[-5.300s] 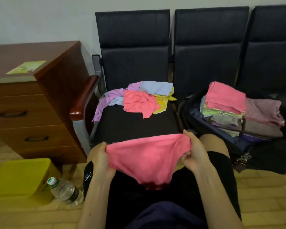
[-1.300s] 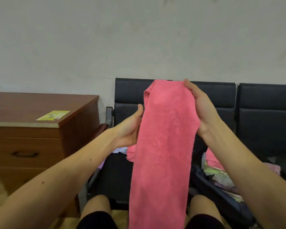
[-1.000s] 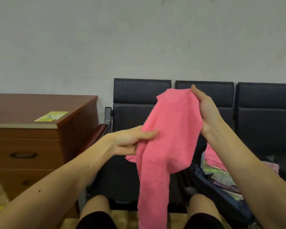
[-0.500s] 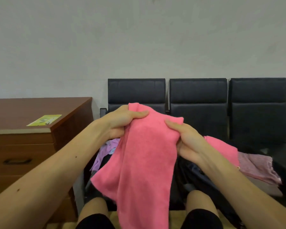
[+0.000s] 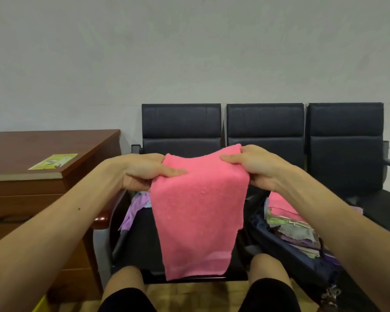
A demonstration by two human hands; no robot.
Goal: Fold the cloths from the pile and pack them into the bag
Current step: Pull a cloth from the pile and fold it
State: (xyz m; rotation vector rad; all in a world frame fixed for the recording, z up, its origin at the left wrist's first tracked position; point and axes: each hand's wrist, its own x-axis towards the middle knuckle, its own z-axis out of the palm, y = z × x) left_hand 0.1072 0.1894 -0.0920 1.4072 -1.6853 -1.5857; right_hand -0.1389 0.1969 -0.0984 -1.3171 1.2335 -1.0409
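Observation:
A pink cloth [image 5: 198, 212] hangs doubled over in front of me, held up above my knees. My left hand [image 5: 142, 172] pinches its top left corner, and my right hand [image 5: 254, 167] pinches its top right corner. Behind the cloth, the pile of loose cloths [image 5: 134, 206] lies on the left chair seat; only a purple and light blue edge shows. The dark bag [image 5: 286, 251] lies open on the middle seat at the right, with a stack of folded cloths [image 5: 288, 224] in it, a pink one on top.
A row of three black chairs [image 5: 266, 127] stands against the grey wall. A brown wooden drawer cabinet [image 5: 32, 176] with a yellow-green leaflet [image 5: 54, 161] on top is at the left. My knees [image 5: 126, 282] show at the bottom edge.
The cloth was hanging long from my raised right hand; my hands then brought it together and lowered it. Now it is spread flat between both hands, folded shorter.

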